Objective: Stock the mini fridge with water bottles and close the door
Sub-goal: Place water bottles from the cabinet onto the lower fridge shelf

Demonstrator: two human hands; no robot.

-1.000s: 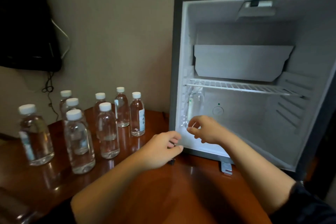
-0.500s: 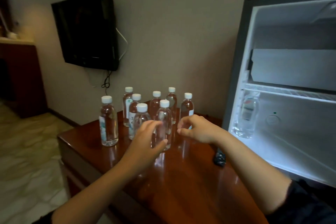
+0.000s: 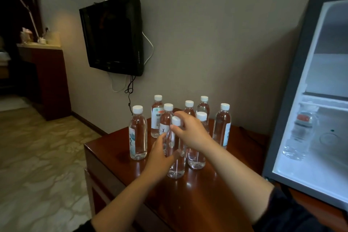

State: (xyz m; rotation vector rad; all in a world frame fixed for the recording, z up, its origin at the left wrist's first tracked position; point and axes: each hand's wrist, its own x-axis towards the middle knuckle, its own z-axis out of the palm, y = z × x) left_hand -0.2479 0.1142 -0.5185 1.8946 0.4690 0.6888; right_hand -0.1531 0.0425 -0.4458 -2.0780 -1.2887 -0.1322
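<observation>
Dark wooden table (image 3: 197, 203); my left hand (image 3: 160, 158) wraps the front bottle (image 3: 176, 167), my right hand (image 3: 192, 130) pinches its cap (image 3: 176, 120); at three o'clock the fridge (image 3: 293, 100) runs off-frame, its inner bottle (image 3: 299, 137) blurred.

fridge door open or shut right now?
Open. The fridge has its lit white inside exposed, with one bottle standing upright in it. The door itself is out of frame.

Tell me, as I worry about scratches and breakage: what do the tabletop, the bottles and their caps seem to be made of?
Tabletop: dark reddish wood or veneer under a glossy lacquer; it mirrors the bottles standing on it.
Bottles, like the front bottle: clear, thin-walled plastic by the look, fully see-through; glass seems unlikely but cannot be ruled out.
Caps: opaque white plastic, dull finish.
</observation>
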